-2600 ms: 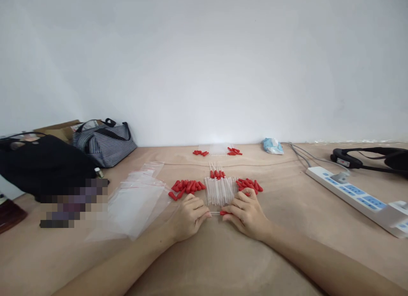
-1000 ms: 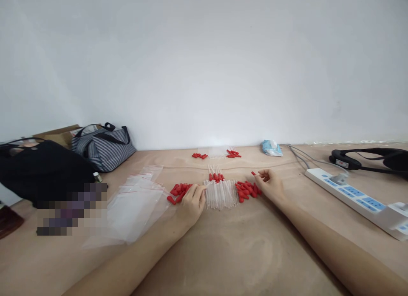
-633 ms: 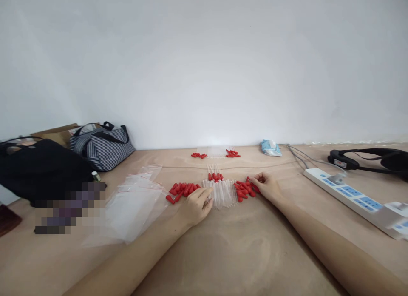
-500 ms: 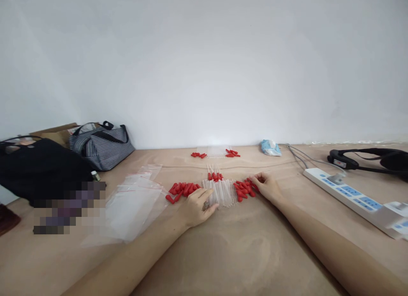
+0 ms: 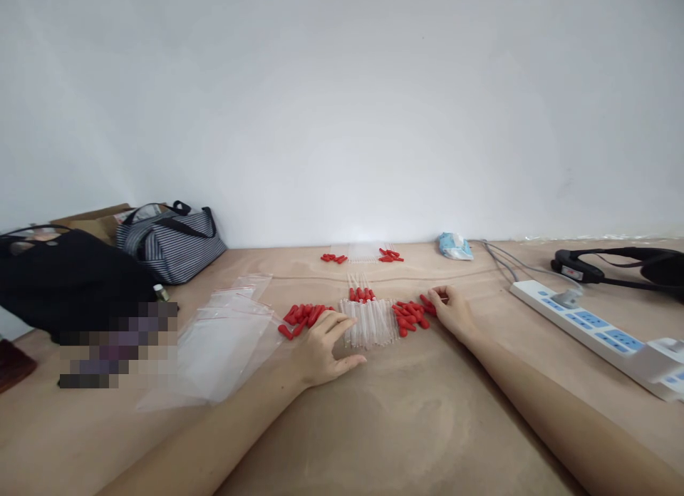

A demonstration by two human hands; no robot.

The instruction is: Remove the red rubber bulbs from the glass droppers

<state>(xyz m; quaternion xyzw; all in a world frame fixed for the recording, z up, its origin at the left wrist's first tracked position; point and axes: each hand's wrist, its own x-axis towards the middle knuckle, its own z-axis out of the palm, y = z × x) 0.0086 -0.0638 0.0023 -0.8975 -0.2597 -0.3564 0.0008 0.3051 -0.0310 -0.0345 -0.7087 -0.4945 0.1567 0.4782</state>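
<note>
A row of clear dropper tubes (image 5: 370,325) lies in the middle of the table. Beside its left end is my left hand (image 5: 327,345), open, thumb and fingers apart, with nothing visible in it. Its fingertips reach over the tubes' left edge and partly cover the left pile of red rubber bulbs (image 5: 306,315). My right hand (image 5: 452,312) is closed in a pinch on a red rubber bulb (image 5: 427,303), at the outer edge of the right pile of bulbs (image 5: 410,316). Several red-capped droppers (image 5: 362,294) lie just behind the tubes, tips pointing away.
Clear zip bags (image 5: 224,346) are spread on the left, near a striped bag (image 5: 174,245) and a black bag (image 5: 75,282). More tubes (image 5: 363,253) and bulbs lie by the wall. A blue packet (image 5: 455,246), power strip (image 5: 588,325) and black headset strap (image 5: 614,257) stand right.
My left hand has opened wider, thumb moving away from the fingers and the tubes. My right hand has shifted slightly right, and a bulb now shows at its fingertips.
</note>
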